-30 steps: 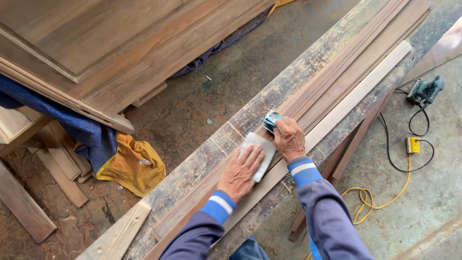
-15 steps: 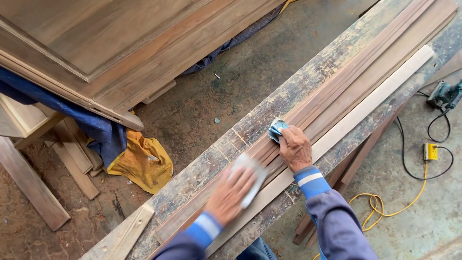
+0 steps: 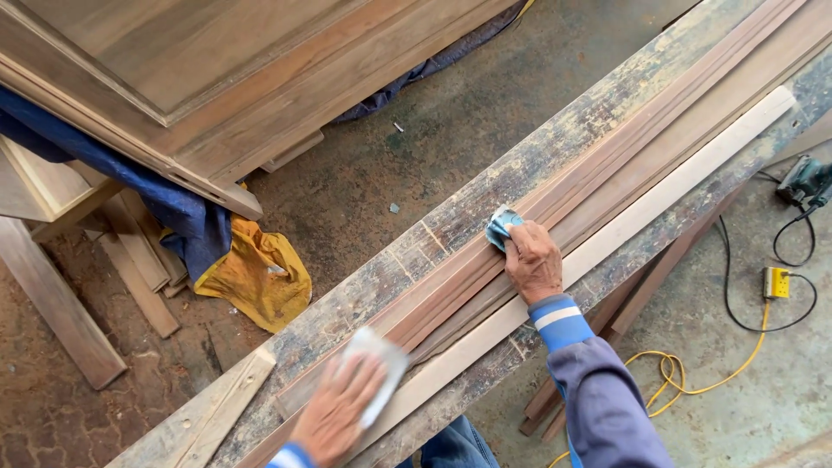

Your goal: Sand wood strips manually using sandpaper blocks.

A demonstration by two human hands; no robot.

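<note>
Wood strips (image 3: 555,217) lie diagonally along the surface (image 3: 416,251), lower left to upper right. Left hand (image 3: 334,416), blurred, is pressed flat on a pale sanding sheet (image 3: 374,371) at lower centre. Right hand (image 3: 535,260) is closed on a blue pad (image 3: 500,227) mid-frame, pinning the strips steady.

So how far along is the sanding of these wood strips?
Done: can't tell; no sanded stretch stands out. In hand: the left hand presses sandpaper on the wood strips, motion-blurred; the right hand steadies them, holding a blue pad. Left: the long run beyond.
</note>
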